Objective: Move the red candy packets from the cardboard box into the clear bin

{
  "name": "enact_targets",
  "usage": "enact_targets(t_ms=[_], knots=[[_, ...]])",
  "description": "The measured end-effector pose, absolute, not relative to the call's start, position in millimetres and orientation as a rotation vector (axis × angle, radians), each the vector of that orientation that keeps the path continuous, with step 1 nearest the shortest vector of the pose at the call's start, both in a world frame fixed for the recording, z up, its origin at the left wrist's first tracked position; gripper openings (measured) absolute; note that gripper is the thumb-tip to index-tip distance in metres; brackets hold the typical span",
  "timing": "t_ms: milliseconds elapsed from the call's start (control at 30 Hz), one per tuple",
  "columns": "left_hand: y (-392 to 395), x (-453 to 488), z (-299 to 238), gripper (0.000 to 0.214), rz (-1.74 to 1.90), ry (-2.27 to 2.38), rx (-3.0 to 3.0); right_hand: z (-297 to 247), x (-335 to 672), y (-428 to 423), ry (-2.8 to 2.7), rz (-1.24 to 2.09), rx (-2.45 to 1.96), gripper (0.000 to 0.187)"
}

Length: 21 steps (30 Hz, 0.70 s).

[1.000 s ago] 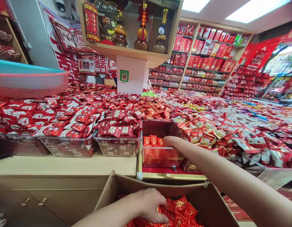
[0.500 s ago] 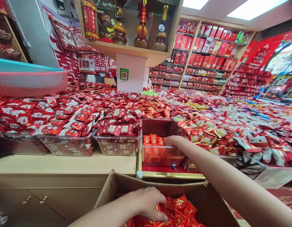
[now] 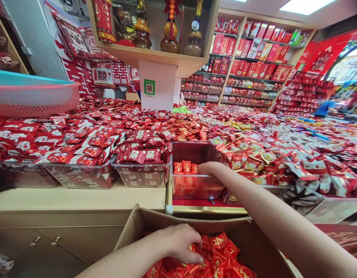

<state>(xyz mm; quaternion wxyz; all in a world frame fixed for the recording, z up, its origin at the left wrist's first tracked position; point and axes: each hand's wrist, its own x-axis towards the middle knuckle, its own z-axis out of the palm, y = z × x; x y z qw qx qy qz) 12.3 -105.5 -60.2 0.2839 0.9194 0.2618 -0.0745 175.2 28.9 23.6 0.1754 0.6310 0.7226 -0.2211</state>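
My left hand [image 3: 185, 243] is down in a cardboard box [image 3: 195, 222], its fingers and thumb curled round red wrapped candies. Gold characters mark the red wrapped candies [image 3: 219, 262] that fill the box around it. My right hand [image 3: 208, 169] reaches over the front wall of a clear plastic bin [image 3: 192, 148]. Its fingers are bent down inside and mostly hidden, so I cannot tell what they hold. Beside them, a short row of red candy packets [image 3: 186, 166] stands upright along the bin's left front part.
Left of the bin, clear tubs [image 3: 142, 175] hold heaped red packets on a cream counter [image 3: 80, 199]. Packets with a food picture [image 3: 250, 164] pile up on the right. A pink basket [image 3: 36, 98] sits at the far left. A display cabinet [image 3: 155, 58] overhangs the middle.
The view has shifted slightly, so most things sit a little left and higher. Both hands stay in the same places, the left in the box and the right in the bin.
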Motion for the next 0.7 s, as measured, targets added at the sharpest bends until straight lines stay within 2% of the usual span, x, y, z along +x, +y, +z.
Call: enact_targets(t_ms=[200,433,700], knots=[[-106,13,-61,0.041,-0.204,0.707,2.451,26,178,29,1.950,-0.680,1.648,0.018],[-106,13,-63,0.042,-0.193,0.699,2.469,37,170,20,2.081,-0.541,1.643,0.016],[-105,12,-68,0.041,-0.164,0.692,2.516,33,170,22,2.229,-0.514,1.707,0.036]])
